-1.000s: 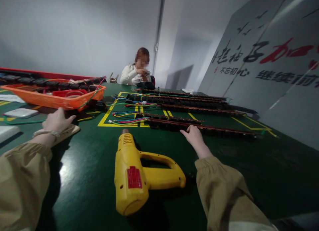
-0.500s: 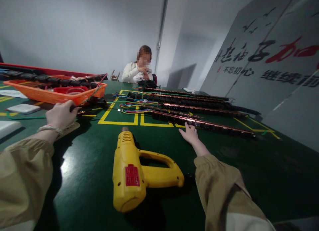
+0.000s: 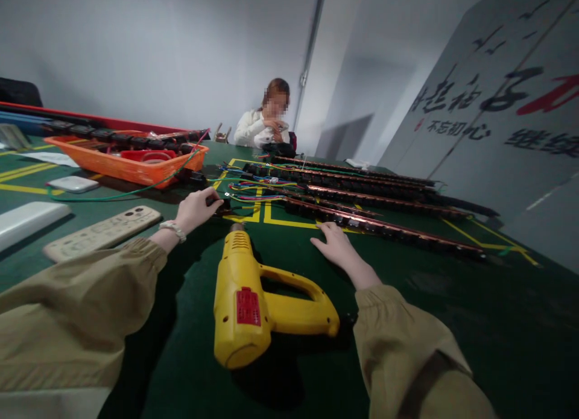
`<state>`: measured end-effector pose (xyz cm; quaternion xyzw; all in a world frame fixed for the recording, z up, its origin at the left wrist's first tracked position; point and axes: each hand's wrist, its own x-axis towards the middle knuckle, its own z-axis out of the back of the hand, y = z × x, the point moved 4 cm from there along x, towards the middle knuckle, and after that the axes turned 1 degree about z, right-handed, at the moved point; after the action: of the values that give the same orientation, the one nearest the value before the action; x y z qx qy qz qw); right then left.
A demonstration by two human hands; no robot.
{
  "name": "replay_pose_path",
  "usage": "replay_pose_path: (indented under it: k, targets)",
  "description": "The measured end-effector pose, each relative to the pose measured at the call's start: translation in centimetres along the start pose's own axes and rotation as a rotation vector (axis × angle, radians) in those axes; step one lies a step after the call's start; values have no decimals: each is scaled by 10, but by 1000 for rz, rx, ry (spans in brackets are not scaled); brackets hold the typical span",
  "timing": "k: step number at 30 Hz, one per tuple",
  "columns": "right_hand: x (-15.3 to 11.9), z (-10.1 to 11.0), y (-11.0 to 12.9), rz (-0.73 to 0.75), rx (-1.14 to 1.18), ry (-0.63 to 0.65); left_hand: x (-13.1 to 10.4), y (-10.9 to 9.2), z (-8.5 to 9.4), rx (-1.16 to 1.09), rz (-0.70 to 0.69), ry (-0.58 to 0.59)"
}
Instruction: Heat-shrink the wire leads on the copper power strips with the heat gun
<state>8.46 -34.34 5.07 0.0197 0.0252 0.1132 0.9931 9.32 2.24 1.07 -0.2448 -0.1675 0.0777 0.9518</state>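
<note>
My left hand [image 3: 196, 211] is closed in a pinch just beyond the nozzle of the yellow heat gun [image 3: 242, 310]. A small dark thing shows at its fingertips, too unclear to name. Fingers apart and holding nothing, my right hand [image 3: 335, 245] is over the green table near the closest long black bar with a copper-coloured strip [image 3: 384, 229]. Whether its fingertips touch the bar I cannot tell. Coloured wires [image 3: 253, 196] run from the left ends of the bars. The heat gun lies on its side between my forearms, handle to the right.
An orange basket [image 3: 131, 170] with black parts and a green wire stands at the left. A beige remote control [image 3: 104, 232], a white flat box [image 3: 27, 223] and a small white case [image 3: 72, 184] lie nearby. A person [image 3: 262, 123] in white sits across the table.
My left hand has moved right, from in front of the basket toward the wire ends, uncovering the remote control. My right hand has shifted slightly left along the near bar. The view has turned left.
</note>
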Motion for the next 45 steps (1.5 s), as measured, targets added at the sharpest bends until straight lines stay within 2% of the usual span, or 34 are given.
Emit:
replay_pose_path:
  k: [2, 4, 7, 11, 14, 17, 20, 22, 27, 33, 36, 38, 41, 45]
  targets:
    - [-4, 0, 11, 111, 13, 8, -1, -3, -9, -43, -46, 13]
    - [-9, 2, 23, 203, 72, -6, 0, -4, -12, -16, -122, -42]
    - [-19, 6, 44, 315, 299, 15, 0, -6, -9, 37, -217, -138]
    - [-39, 9, 78, 415, 596, 237, 2, -17, 0, -246, -191, -176]
    - [-55, 10, 98, 496, 618, 478, 1, -36, 1, -484, -208, -219]
    - [-61, 11, 106, 582, 534, 583, -4, -54, -14, -638, -222, -120]
    - [-60, 11, 106, 628, 478, 576, -9, -61, -38, -761, -154, 102]
    - [-59, 10, 106, 639, 474, 581, -11, -56, -48, -848, -59, 175]
    - [-56, 10, 97, 619, 431, 612, -12, -42, -53, -1041, 137, 213]
    - [-51, 27, 62, 458, 221, 561, -10, -35, -52, -963, 129, 162]
    - [-55, 33, 54, 332, 79, 480, -7, -27, -54, -884, 117, 127]
    - [-58, 35, 56, 280, 18, 384, -5, -22, -56, -863, 129, 98]
    - [-62, 32, 70, 293, 135, 277, -4, -21, -54, -895, 123, 75]
    - [-62, 24, 83, 247, 343, 279, -8, -32, -52, -923, 64, 168]
